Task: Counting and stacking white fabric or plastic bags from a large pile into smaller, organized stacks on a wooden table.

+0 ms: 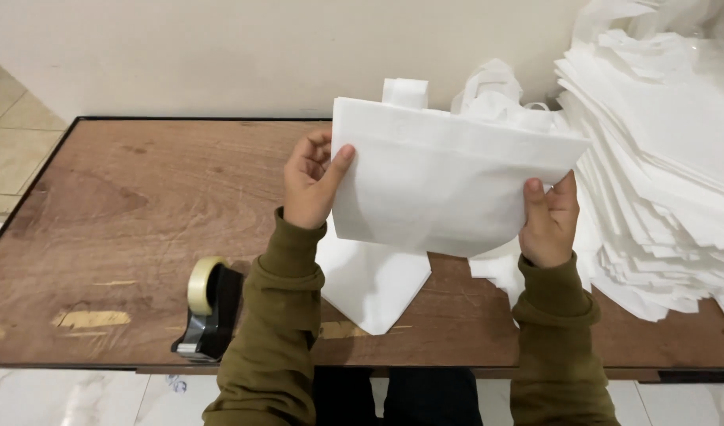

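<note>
A white cloth bag (445, 185) is held up in the air over the middle of a brown wooden table (125, 221), with its flat side facing the camera and a folded white handle sticking up at its top edge. The left hand (310, 185) grips the bag's left edge, with the thumb pressed on the front and the fingers curled round behind. The right hand (550, 221) pinches the bag's right edge the same way, thumb in front and fingers tucked behind, so both hands are closed on the bag. Both arms wear olive green sleeves (279, 315). Below the held bag, another white piece (374, 284) lies flat on the table with a pointed corner near the table's front edge (it may be one more bag, but that is hard to tell). To the right sits a tall, messy pile of white bags (662, 173) reaching up toward the wall. On the left, near the front edge and just beside the left sleeve, stands a black tape holder (210, 312) with a roll of clear tape. A few yellow tape bits (93, 319) are stuck on the wood.
</note>
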